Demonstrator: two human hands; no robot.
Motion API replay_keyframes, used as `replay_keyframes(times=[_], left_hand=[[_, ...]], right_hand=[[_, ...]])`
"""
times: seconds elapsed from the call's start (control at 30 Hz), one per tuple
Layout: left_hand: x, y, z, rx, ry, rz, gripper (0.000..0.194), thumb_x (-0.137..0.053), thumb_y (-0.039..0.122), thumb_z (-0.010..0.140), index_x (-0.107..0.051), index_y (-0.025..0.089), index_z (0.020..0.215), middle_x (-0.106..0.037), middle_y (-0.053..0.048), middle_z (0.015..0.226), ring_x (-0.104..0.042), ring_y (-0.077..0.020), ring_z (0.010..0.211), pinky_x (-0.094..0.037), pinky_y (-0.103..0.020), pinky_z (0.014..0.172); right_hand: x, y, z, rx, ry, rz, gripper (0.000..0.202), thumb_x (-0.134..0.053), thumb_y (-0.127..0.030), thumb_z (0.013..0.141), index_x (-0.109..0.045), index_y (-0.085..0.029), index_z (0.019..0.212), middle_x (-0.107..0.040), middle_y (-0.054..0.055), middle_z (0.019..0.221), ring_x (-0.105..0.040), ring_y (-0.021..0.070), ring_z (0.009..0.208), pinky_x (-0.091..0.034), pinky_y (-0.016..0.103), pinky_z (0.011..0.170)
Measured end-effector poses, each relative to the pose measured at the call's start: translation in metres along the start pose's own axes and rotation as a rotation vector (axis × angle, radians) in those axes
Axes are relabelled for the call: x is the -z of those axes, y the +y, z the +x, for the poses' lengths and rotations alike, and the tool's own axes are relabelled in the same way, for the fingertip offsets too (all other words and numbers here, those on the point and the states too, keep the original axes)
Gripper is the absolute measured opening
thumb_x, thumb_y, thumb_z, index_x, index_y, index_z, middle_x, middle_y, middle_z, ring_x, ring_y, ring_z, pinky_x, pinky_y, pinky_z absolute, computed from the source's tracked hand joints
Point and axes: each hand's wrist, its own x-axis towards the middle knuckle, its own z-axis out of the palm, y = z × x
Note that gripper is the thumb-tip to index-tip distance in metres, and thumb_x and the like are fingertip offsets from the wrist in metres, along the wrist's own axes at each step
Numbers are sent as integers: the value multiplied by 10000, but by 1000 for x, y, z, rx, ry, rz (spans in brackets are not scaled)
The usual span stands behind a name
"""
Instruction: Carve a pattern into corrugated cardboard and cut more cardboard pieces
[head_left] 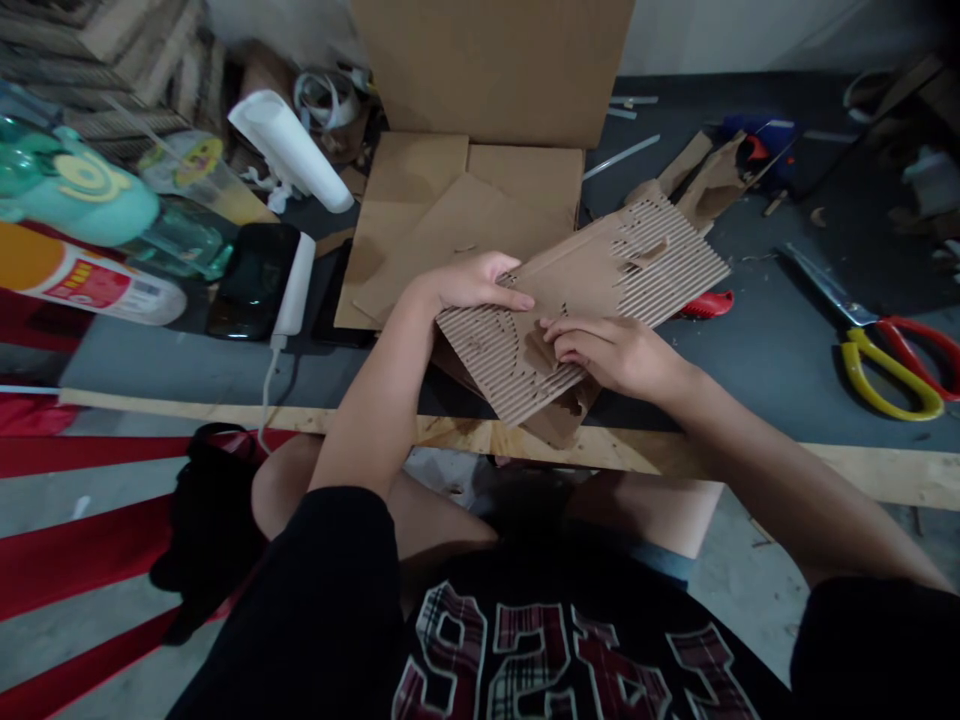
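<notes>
R hand (pixel 619 352): thumb + fingertips tog., looks like a pinch on a torn paper flap (pixel 541 352) of the corrugated sheet (pixel 585 280). L hand (pixel 476 283): thumb on top, clamped on sheet's far-left side; fingers underneath mostly hidden, can't tell how firm. Sheet's right in front of you, angled, R end farther off, near corner by the table's wooden front edge (pixel 645 450).

For a clean peel, prob. best: pull low + slow along the ribs, not straight up. Keep L thumb nr the tear, pressing light so ribs don't crush. If flap thins, re-pinch closer to root. Loose paper bit (pixel 651 252) on R-end ribs likely wants same care.

Room: near side tight, cardboard scrap (pixel 559 425) under sheet, then your lap. Far side: flat cardboard pieces (pixel 412 195) just behind L hand. Red handle (pixel 709 305) pokes out beside R end; poss. snag. Best gap: dark tabletop (pixel 757 370) betw. sheet & scissors (pixel 889 355). L elbow: mind the white cord (pixel 266 390).
</notes>
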Motion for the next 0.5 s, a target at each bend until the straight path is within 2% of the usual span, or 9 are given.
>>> replay_keyframes(times=[0.17,0.27,0.37,0.5], left_hand=[[0,-1,2,2,-20,1,564,-859,559,689,-738,190,1098,-771,-31,1026,-689,-252,1068,-528,-350,977],[0,-2,3,-5,-24,1,566,-850,562,700,-738,182,1105,-767,-33,1017,-688,-253,1066,-523,-359,983],[0,-2,2,17,-33,-12,573,-858,567,686,-741,175,1087,-770,-36,1005,-698,-240,1005,-538,-342,925],[-1,-3,3,37,-28,-17,570,-870,585,657,-743,185,1042,-776,-31,1010,-702,-225,959,-546,-313,865]], right_hand=[[0,-1,-1,-55,-34,-2,203,-491,-175,1054,-684,-180,990,-751,75,1202,-734,185,1123,-626,277,825],[0,-2,0,-80,-16,-25,193,-503,-164,1044,-686,-165,980,-755,83,1175,-754,180,1028,-614,266,754],[0,-4,1,-102,-4,-60,208,-495,-183,1050,-677,-169,951,-767,69,1128,-755,155,905,-587,247,692],[-3,-5,3,-109,28,-69,191,-494,-180,1050,-652,-170,943,-768,61,1103,-747,133,861,-540,219,631]])
